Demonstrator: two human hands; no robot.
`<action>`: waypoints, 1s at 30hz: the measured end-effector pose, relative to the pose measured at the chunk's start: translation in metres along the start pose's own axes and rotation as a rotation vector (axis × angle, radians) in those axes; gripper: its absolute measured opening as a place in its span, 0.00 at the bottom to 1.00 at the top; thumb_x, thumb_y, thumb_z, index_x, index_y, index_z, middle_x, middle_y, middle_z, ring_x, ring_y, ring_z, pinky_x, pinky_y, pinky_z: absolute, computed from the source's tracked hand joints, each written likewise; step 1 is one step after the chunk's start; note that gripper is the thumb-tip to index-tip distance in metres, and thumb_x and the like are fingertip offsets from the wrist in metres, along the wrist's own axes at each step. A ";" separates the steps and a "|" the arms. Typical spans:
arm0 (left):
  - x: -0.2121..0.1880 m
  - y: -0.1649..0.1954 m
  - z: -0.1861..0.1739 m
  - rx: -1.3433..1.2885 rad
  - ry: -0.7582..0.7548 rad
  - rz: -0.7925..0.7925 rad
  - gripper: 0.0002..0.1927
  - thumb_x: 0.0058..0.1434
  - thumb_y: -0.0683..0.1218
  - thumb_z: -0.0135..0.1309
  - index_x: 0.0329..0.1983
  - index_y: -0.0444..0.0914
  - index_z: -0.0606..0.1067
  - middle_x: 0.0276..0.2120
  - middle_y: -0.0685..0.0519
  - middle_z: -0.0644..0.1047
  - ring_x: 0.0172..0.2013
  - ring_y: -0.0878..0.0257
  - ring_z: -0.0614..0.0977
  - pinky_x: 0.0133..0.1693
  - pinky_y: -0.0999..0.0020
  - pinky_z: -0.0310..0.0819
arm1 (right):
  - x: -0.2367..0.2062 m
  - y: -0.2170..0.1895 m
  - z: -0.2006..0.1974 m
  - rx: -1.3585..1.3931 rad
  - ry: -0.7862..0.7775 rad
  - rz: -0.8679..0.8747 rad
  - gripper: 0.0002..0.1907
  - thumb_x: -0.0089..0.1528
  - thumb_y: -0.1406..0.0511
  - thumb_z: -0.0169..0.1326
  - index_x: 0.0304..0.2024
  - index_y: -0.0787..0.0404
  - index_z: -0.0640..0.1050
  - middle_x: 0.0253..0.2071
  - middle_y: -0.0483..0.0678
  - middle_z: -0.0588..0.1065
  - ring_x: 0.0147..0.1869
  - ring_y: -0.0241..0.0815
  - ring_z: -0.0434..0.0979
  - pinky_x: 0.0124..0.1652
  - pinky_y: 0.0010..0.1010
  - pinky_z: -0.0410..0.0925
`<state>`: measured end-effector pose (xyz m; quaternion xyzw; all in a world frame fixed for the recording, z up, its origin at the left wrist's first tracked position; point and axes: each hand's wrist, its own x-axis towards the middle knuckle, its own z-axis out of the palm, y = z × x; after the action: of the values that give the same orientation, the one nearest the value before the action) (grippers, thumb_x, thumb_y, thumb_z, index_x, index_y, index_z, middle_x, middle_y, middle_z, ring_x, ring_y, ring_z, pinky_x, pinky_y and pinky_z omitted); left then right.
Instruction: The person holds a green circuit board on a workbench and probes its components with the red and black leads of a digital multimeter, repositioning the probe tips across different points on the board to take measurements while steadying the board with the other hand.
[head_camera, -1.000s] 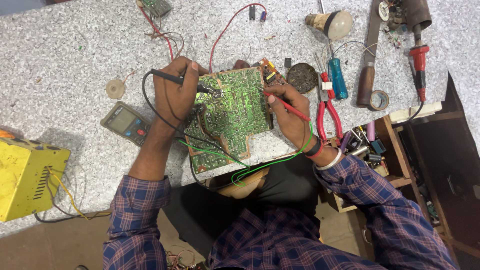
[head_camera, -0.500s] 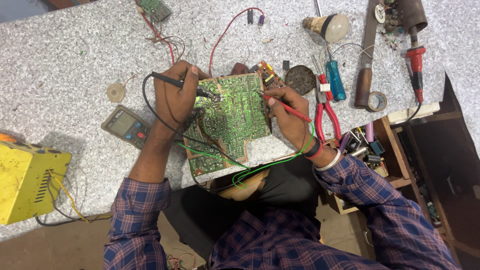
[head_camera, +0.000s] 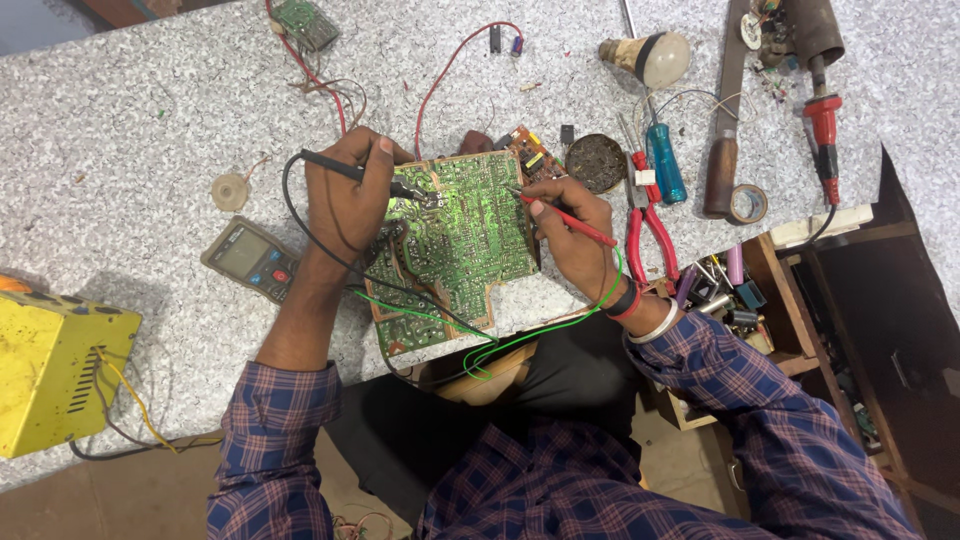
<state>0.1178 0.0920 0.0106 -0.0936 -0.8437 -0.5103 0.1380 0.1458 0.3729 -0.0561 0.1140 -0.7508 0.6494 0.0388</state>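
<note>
Multimeter (head_camera: 250, 258) left, pliers (head_camera: 648, 225) right

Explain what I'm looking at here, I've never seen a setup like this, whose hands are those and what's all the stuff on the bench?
One camera, worn on the person's head, looks down at their own hands over a speckled grey bench. The left hand holds a black probe and the right hand a red probe, both tips touching a green circuit board. A handheld meter lies left of the board, a yellow box farther left. To the right lie red-handled pliers, a blue screwdriver and a tape roll.
</note>
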 end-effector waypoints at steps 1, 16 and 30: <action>0.000 0.000 0.000 0.006 0.000 0.000 0.14 0.70 0.44 0.47 0.34 0.31 0.79 0.27 0.47 0.80 0.26 0.62 0.80 0.30 0.65 0.72 | 0.000 0.001 0.000 0.006 -0.001 -0.004 0.09 0.68 0.68 0.55 0.48 0.65 0.80 0.39 0.46 0.77 0.36 0.29 0.76 0.33 0.23 0.73; 0.003 -0.002 0.000 -0.005 0.005 0.015 0.15 0.71 0.45 0.48 0.34 0.31 0.79 0.25 0.48 0.79 0.25 0.64 0.78 0.29 0.66 0.70 | 0.005 0.006 0.000 0.018 -0.002 0.037 0.10 0.68 0.67 0.54 0.49 0.66 0.79 0.39 0.46 0.79 0.37 0.30 0.78 0.33 0.23 0.74; 0.005 -0.003 0.000 0.005 0.004 0.018 0.15 0.71 0.45 0.47 0.34 0.31 0.79 0.25 0.47 0.79 0.25 0.64 0.78 0.29 0.66 0.70 | 0.006 0.006 0.000 0.022 0.000 0.023 0.09 0.68 0.68 0.54 0.48 0.66 0.80 0.38 0.46 0.78 0.35 0.29 0.76 0.32 0.22 0.73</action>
<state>0.1122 0.0905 0.0104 -0.0999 -0.8438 -0.5072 0.1443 0.1384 0.3734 -0.0604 0.1057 -0.7449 0.6581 0.0299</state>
